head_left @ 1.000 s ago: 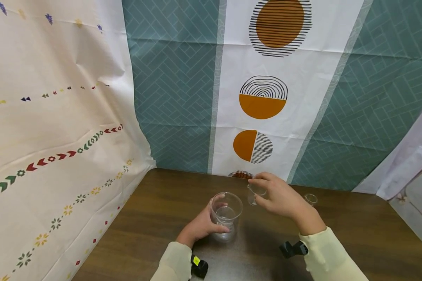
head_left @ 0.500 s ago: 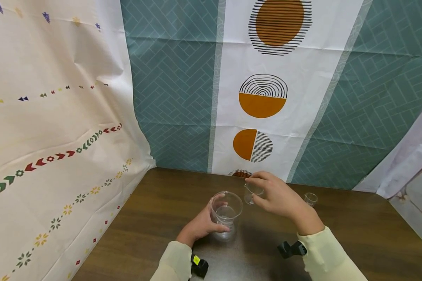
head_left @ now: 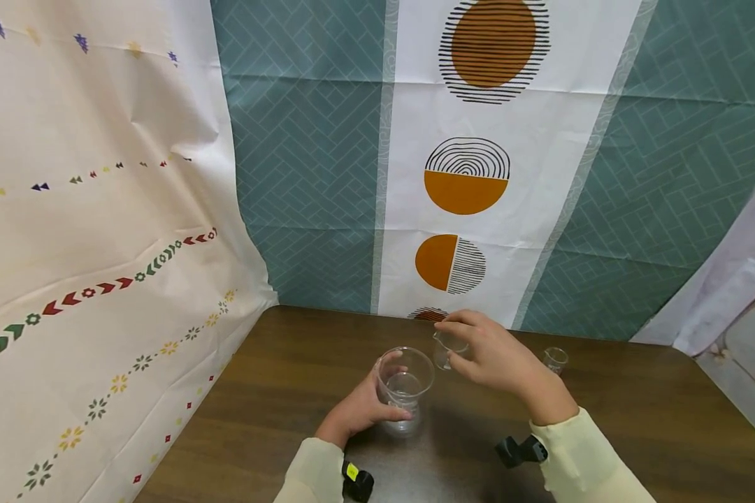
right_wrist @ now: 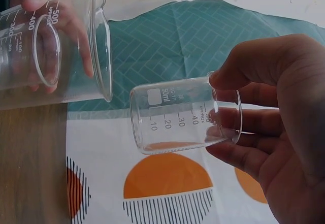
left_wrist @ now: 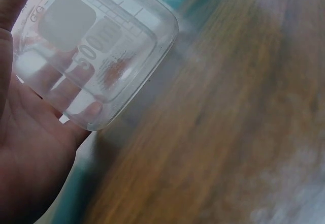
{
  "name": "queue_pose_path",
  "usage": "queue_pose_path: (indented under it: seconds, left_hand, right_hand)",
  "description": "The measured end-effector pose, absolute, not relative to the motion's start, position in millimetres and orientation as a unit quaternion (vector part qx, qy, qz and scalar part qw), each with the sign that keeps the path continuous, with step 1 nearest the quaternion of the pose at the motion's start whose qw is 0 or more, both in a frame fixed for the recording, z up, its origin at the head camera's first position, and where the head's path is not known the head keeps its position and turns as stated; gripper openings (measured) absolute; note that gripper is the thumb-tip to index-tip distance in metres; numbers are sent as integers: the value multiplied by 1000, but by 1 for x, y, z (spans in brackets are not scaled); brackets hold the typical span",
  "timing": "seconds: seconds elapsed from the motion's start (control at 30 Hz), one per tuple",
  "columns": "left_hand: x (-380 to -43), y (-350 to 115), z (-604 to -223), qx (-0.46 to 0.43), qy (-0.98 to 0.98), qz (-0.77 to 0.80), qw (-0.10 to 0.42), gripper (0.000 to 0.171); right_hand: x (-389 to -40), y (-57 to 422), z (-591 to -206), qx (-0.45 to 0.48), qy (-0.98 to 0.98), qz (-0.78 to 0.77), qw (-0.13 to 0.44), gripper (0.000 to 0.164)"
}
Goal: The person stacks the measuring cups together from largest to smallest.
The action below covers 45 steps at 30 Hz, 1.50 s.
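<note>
My left hand grips a large clear glass beaker, fingers round one side and the thumb across its front. A 500 ml marking shows on the beaker in the left wrist view. Inside it sits a smaller glass beaker, its rim below the large one's rim. To the right, my right hand holds a 50 ml beaker near its rim between thumb and fingers. This small beaker looks empty and hangs apart from the large one. Whether the large beaker touches the table cannot be told.
Another small glass beaker stands on the brown wooden table, behind and right of my right wrist. A teal and white patterned cloth hangs along the back edge. A cream cloth borders the left side.
My right hand has shifted slightly left with the 50 ml beaker, bringing it closer to the large beaker. My left hand and the large beaker stay almost in place.
</note>
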<state>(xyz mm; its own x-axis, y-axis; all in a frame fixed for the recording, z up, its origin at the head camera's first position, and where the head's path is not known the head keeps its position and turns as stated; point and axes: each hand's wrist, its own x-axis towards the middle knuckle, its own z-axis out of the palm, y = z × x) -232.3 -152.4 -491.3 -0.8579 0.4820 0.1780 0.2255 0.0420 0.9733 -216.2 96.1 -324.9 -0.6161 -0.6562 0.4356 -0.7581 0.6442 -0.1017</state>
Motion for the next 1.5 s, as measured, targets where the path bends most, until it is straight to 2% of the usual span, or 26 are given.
queue_pose_path:
  seconds: [1.5]
  left_hand:
    - [-234, -153, -492, 248, 711, 648, 114, 99]
  right_hand:
    - [-216, 77, -328, 411, -884, 145, 170, 44]
